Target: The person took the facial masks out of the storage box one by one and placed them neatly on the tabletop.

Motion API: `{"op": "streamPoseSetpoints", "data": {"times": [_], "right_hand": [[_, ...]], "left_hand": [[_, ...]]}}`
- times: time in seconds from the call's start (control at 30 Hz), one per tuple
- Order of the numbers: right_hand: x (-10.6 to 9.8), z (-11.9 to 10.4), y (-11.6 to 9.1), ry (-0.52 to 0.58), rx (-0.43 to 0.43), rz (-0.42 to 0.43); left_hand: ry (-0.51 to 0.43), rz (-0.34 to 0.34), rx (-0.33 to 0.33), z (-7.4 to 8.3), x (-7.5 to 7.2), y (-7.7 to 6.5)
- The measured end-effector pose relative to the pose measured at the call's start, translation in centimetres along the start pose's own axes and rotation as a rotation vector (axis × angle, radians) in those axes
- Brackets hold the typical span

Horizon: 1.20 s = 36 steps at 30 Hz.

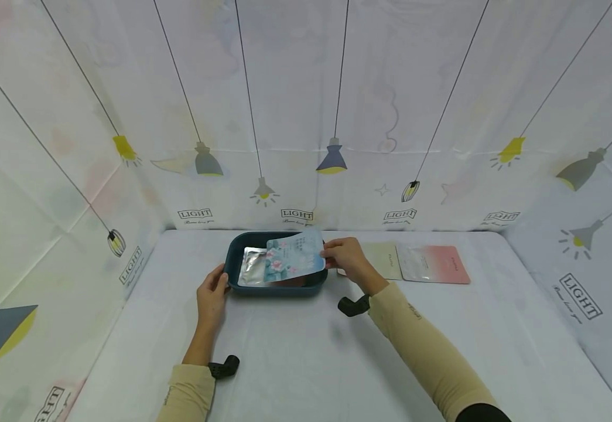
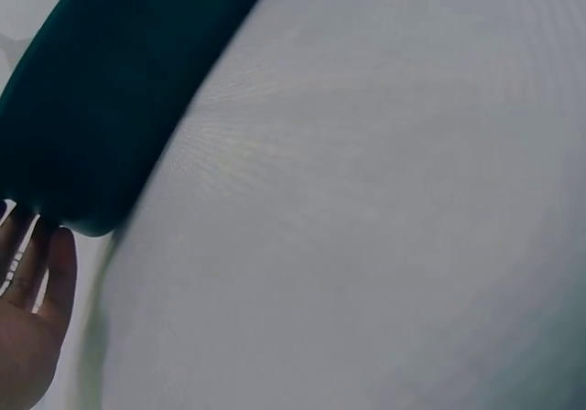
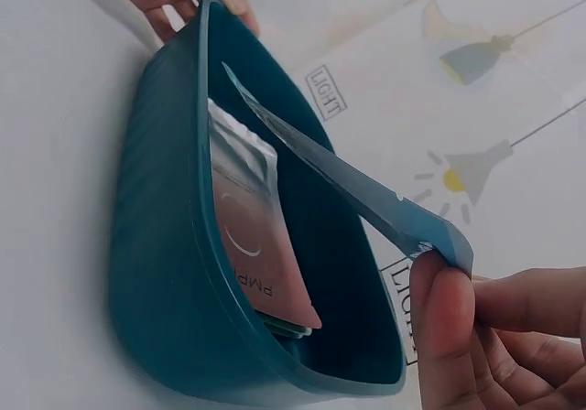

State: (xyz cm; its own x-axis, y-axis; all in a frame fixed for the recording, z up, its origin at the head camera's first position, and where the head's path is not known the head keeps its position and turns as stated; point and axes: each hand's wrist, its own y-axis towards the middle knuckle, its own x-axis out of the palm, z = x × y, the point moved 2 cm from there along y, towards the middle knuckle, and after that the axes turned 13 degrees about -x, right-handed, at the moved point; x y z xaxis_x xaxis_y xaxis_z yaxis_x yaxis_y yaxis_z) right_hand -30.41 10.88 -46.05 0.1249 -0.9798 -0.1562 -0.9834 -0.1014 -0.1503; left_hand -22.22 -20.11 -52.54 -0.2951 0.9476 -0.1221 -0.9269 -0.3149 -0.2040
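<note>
My right hand (image 1: 349, 258) pinches the right end of a pale blue face mask packet (image 1: 294, 257) printed with pink flowers, between thumb and fingers. The packet slants over a dark teal plastic bin (image 1: 276, 291), its far end reaching down inside the walls in the right wrist view. At the bin's left end my left hand (image 1: 212, 299) holds the rim, fingers against the outer wall. Inside the bin lies a silver and pink face mask packet (image 3: 256, 236), with edges of other packets beneath it. The blue packet covers part of these in the head view.
Right of the bin, a pale green packet (image 1: 385, 259) and a pink and silver packet (image 1: 434, 264) lie flat side by side on the white-covered table (image 1: 295, 351). A lamp-printed curtain (image 1: 295, 105) stands right behind the bin and along both sides.
</note>
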Motion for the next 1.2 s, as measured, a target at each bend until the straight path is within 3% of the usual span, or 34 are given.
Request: {"op": "streamPoseSetpoints", "data": {"times": [0.23,0.37,0.8,1.2], "right_hand": [[-1.0,0.2,-0.2,0.013,-0.016,0.001],[-1.6,0.1,-0.4,0.017,-0.021,0.002],[-4.0,0.2,-1.5,0.008,-0.049,-0.004],[-7.5,0.9,-3.2,-0.017,-0.043,0.014]], "left_hand": [[-0.044,0.021,0.000,-2.3,0.0,1.8],[-0.030,0.041,0.030,-2.8,0.1,2.2],[-0.023,0.039,0.030,-2.9,0.2,2.2],[-0.013,0.033,0.015,-2.7,0.1,2.1]]}}
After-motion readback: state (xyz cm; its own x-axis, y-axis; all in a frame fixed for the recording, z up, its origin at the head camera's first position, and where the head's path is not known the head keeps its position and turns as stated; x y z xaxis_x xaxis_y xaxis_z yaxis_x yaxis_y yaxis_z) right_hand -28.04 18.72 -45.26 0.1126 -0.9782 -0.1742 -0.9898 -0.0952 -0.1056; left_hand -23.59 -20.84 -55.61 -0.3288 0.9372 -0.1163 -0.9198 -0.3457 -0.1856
